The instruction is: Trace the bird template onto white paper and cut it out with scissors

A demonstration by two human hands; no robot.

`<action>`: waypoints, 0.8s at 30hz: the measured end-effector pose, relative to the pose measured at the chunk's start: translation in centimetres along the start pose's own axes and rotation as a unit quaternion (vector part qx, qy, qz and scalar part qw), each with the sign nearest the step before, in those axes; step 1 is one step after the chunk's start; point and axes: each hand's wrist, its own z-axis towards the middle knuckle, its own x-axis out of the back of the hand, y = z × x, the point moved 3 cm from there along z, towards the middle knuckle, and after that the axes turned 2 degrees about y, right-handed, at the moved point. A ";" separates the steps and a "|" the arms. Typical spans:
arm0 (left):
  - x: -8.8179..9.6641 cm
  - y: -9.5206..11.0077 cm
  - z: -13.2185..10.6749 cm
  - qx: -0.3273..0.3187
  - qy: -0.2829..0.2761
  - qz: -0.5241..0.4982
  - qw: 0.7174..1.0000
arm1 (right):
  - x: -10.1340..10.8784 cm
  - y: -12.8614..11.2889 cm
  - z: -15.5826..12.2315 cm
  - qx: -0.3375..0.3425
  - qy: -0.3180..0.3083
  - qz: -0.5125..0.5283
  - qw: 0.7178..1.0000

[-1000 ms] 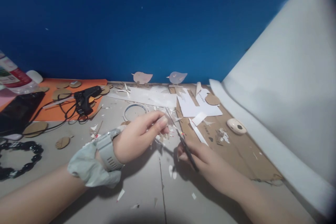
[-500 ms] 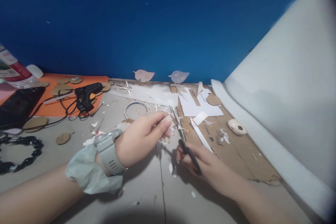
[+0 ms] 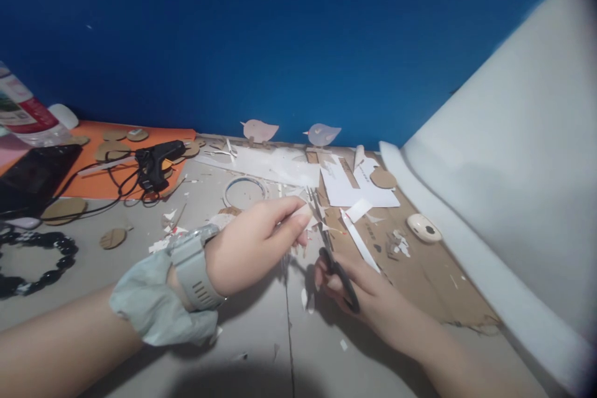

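Note:
My left hand point(image 3: 261, 242) is closed, pinching a small piece of pale paper point(image 3: 306, 210) between thumb and fingers. Black-handled scissors point(image 3: 336, 270) are held in my right hand point(image 3: 368, 298), with fingers around the handles. The scissor blades point up and away, right beside the pale paper; I cannot tell whether they touch it. Behind the hands, a pink paper bird point(image 3: 261, 130) and a lilac paper bird point(image 3: 323, 134) stand upright near the blue wall. A tape ring point(image 3: 245, 191) lies just beyond my left hand.
A black glue gun point(image 3: 160, 165) with its cable lies on orange paper point(image 3: 88, 181) at the left. Near it are a bottle point(image 3: 28, 113) and a beaded bracelet point(image 3: 65, 245). White cut paper point(image 3: 336, 189), a cardboard sheet point(image 3: 420, 273) and a cream oval object point(image 3: 423, 228) are at the right.
The view has shifted slightly. Both hands keep their grips on the paper and the scissors, and the blades look a little closer together.

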 end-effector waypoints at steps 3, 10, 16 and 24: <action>0.0 0.1 0.0 0.000 -0.001 -0.003 1.000 | -0.1 0.0 0.0 0.000 -0.004 0.012 1.000; -0.1 0.1 -0.1 0.006 0.007 -0.011 1.000 | -0.5 0.1 0.2 -0.009 -0.012 0.038 0.999; -0.2 0.0 -0.2 0.008 0.011 -0.009 1.000 | -0.8 0.2 0.2 -0.001 -0.010 0.039 0.999; -0.5 -0.4 -0.2 0.013 0.001 -0.031 0.999 | -0.9 0.4 0.2 0.017 0.012 0.038 0.999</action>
